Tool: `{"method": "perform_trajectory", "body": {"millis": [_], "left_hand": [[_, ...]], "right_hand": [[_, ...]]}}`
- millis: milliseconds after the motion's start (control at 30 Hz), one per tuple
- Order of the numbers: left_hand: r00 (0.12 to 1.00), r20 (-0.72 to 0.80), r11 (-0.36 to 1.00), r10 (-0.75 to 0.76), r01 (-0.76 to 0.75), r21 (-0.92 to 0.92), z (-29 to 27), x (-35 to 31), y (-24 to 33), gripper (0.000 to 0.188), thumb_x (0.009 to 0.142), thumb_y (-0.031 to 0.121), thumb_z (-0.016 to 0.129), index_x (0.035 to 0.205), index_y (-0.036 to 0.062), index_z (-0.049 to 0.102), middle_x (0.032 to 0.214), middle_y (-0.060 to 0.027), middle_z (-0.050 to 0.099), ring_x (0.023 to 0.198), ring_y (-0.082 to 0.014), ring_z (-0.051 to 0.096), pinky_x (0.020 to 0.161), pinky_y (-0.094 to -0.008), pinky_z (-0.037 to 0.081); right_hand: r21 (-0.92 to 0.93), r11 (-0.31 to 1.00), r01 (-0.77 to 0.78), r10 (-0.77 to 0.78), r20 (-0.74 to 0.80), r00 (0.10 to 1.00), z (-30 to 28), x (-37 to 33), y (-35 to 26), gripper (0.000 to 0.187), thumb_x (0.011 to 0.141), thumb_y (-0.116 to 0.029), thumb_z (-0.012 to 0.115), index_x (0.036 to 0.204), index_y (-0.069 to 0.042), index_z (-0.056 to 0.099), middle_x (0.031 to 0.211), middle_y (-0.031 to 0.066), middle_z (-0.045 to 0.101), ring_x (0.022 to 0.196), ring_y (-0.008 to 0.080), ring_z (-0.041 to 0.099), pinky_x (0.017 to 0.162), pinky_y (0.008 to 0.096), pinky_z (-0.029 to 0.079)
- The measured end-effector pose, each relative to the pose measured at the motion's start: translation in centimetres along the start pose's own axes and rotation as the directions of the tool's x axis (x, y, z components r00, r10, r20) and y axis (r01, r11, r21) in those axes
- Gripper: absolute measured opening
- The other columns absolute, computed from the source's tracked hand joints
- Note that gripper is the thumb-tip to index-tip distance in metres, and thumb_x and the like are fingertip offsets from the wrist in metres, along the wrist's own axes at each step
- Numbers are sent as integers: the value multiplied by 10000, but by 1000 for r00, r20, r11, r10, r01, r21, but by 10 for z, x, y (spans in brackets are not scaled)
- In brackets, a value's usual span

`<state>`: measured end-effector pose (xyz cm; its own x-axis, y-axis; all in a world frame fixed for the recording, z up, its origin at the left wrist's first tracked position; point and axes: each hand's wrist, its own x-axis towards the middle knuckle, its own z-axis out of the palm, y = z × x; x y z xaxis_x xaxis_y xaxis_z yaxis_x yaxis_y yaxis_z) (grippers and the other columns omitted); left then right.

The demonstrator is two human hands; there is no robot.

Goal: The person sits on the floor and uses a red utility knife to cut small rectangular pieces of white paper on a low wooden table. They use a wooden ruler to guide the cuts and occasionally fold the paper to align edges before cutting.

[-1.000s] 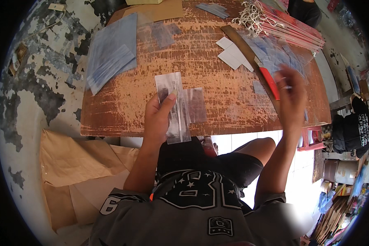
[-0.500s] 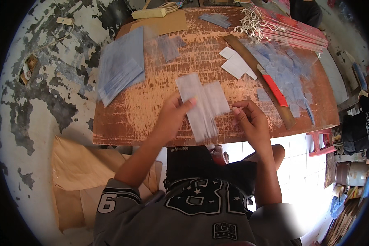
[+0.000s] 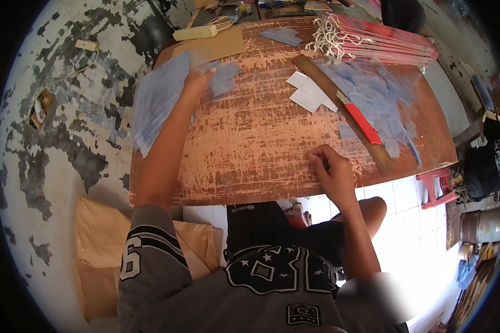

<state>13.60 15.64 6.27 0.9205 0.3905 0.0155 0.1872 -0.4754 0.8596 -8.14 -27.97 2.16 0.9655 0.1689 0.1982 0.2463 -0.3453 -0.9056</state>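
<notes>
My left hand (image 3: 197, 87) reaches to the far left of the worn brown table (image 3: 250, 144). It is at the edge of small bluish clear plastic pieces (image 3: 225, 77) and beside a stack of larger bluish clear plastic sheets (image 3: 160, 97). Its fingers are partly hidden and blurred, so their grip cannot be made out. My right hand (image 3: 333, 173) rests near the table's front edge, fingers curled and thumb drawn in, with nothing visible in them. White cut cards (image 3: 312, 91) lie beyond it, beside a long brown strip (image 3: 350, 111) and a red-handled cutter (image 3: 362, 121).
Scattered clear plastic pieces (image 3: 372, 91) cover the table's right side. Behind them lies a red bundle with white cords (image 3: 372, 41). A cream power strip (image 3: 195, 33) sits on brown cardboard (image 3: 222, 44) at the far left. A red stool (image 3: 436, 188) stands at right.
My left hand has swung away to the far left pile. The stack of clear plastic strips it held is no longer in front of me. My right hand stays near the front edge, lower now.
</notes>
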Motion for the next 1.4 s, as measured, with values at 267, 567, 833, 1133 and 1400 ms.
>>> {"method": "perform_trajectory", "body": {"millis": [267, 567, 833, 1133, 1400], "left_hand": [[995, 95, 768, -25, -42, 639, 30, 37, -6, 938, 835, 774, 842, 1232, -69, 730, 1384, -355, 670, 1365, -466, 632, 1028, -559, 551], [975, 116, 720, -187, 55, 692, 46, 55, 2, 1280, 766, 739, 915, 1657, -12, 386, 1718, -419, 257, 1585, -593, 289, 1200, -671, 375], [945, 278, 932, -171, 63, 358, 44, 41, 24, 1324, 725, 417, 1049, 1656, -146, 295, 1633, -404, 473, 1540, -497, 470, 1163, -673, 426], [980, 155, 961, -128, 84, 264, 45, 37, 22, 854, 762, 123, 1009, 1438, -174, 580, 1321, -341, 730, 1163, -416, 755, 924, -582, 609], [982, 178, 967, -64, 105, -231, 56, 18, 32, 335, 978, 61, 815, 1252, -69, 672, 1171, -211, 749, 1016, -290, 756, 755, -372, 609]], "right_hand": [[-106, 993, 58, -60, -19, 998, -1, -3, -4, 89, 1057, -114, 717, 1093, -34, 726, 763, 144, 707, 631, 271, 683, 621, 400, 520], [-112, 982, 154, -161, -56, 985, 4, -5, 2, 80, 1039, -96, 719, 1096, -39, 723, 869, 192, 738, 747, 370, 742, 680, 443, 566], [-142, 978, 155, -163, -47, 986, -1, -5, 5, 91, 1064, -99, 707, 1102, -20, 728, 835, 153, 726, 688, 269, 691, 647, 388, 530], [-145, 971, 192, -201, -49, 978, 3, -6, 5, 100, 1077, -103, 703, 1113, -16, 734, 836, 138, 731, 668, 226, 678, 637, 360, 521], [-138, 976, 169, -177, -48, 983, 4, -6, 0, 76, 1038, -107, 720, 1073, -40, 724, 886, 207, 742, 783, 409, 745, 699, 470, 575]]}}
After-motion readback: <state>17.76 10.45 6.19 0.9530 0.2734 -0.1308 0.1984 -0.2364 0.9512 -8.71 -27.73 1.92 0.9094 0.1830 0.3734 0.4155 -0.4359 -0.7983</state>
